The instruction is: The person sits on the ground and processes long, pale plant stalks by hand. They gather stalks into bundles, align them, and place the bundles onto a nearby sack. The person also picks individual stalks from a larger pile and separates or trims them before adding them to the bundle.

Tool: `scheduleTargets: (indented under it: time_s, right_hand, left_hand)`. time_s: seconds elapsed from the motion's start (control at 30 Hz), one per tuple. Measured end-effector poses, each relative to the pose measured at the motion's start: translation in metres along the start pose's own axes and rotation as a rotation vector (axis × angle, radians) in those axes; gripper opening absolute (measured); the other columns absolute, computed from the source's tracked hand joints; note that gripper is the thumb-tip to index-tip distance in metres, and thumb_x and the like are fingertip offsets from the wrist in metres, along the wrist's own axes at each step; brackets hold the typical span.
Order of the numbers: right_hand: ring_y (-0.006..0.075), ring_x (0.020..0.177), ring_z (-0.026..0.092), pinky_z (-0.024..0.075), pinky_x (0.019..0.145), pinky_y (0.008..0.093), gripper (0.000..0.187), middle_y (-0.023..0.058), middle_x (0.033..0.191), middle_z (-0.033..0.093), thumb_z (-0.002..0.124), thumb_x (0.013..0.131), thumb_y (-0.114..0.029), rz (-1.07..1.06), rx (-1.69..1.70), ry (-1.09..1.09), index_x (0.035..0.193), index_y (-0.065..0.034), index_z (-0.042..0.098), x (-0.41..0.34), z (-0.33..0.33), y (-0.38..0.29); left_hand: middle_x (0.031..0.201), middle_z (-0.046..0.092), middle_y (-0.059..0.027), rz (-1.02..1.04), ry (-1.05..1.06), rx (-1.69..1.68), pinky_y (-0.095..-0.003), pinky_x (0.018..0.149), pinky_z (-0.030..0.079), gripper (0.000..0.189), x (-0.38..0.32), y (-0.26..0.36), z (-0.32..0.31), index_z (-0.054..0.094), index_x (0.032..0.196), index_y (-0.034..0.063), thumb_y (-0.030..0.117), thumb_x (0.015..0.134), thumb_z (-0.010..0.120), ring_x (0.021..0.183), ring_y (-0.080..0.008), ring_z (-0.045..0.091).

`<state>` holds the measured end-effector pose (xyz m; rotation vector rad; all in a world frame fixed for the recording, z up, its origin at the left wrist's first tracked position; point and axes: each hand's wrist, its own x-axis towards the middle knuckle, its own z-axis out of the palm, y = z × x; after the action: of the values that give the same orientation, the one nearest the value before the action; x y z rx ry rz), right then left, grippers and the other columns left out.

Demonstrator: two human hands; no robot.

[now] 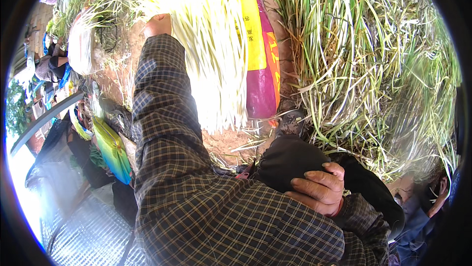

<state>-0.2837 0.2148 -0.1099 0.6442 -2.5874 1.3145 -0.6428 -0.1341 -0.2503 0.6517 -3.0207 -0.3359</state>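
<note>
My left hand (158, 25), at the end of an outstretched plaid sleeve, is curled against the left edge of a wide layer of long pale plant stalks (217, 81). Glare washes out the upper stalks, and the fingers are partly hidden, so its grip cannot be made out. Beneath the stalks lies a yellow and purple printed plastic sack (260, 92), bearing writing. My right hand (320, 188) rests on my dark-clothed knee, fingers slightly spread and holding nothing.
Long green and dried leafy stalks (343, 52) are heaped on the right. At left lie a whitish sack (81, 44) and a yellow-green-blue bag (110, 148). A curved grey bar (48, 122) stands near the left rim. Another person's hand (438, 197) shows at lower right.
</note>
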Motion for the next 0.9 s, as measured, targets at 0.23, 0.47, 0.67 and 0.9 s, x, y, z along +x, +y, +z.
scheduleTargets:
  time_s: [0.23,0.47,0.67,0.9]
  right_hand:
    - [0.0107,0.097,0.051,0.0328,0.090,0.0338,0.021,-0.0068,0.101,0.060,0.064,0.069,-0.022,0.004,0.023,0.002,0.090,-0.0240,0.064,0.007,0.003,0.002]
    - [0.0106,0.097,0.052,0.0326,0.090,0.0335,0.019,-0.0063,0.101,0.061,0.063,0.070,-0.022,-0.021,0.047,0.008,0.089,-0.0231,0.064,0.005,0.004,0.000]
    - [0.0108,0.096,0.052,0.0331,0.088,0.0330,0.017,-0.0060,0.101,0.061,0.062,0.071,-0.021,-0.025,0.068,0.043,0.088,-0.0223,0.065,0.004,0.005,-0.001]
    - [0.0109,0.095,0.053,0.0341,0.086,0.0322,0.018,-0.0050,0.100,0.061,0.061,0.071,-0.020,-0.032,0.086,0.046,0.089,-0.0210,0.064,0.003,0.002,0.000]
  left_hand:
    - [0.082,0.064,-0.0102,-0.076,-0.077,-0.568,-0.0240,0.064,0.048,0.023,0.005,-0.010,0.001,0.060,0.094,-0.0030,0.014,0.079,0.058,0.070,-0.0134,0.059]
    - [0.087,0.064,-0.0025,0.080,-0.147,-0.267,-0.0240,0.072,0.044,0.026,-0.002,0.000,-0.013,0.061,0.096,0.0047,0.026,0.080,0.059,0.078,-0.0082,0.056]
    - [0.087,0.065,-0.0009,0.027,-0.201,-0.013,-0.0256,0.075,0.044,0.030,-0.007,0.017,-0.029,0.064,0.092,0.0089,0.034,0.076,0.062,0.078,-0.0113,0.058]
    - [0.084,0.065,-0.0019,0.075,-0.184,0.070,-0.0256,0.070,0.046,0.025,0.004,0.012,-0.020,0.065,0.090,0.0084,0.028,0.074,0.062,0.074,-0.0108,0.058]
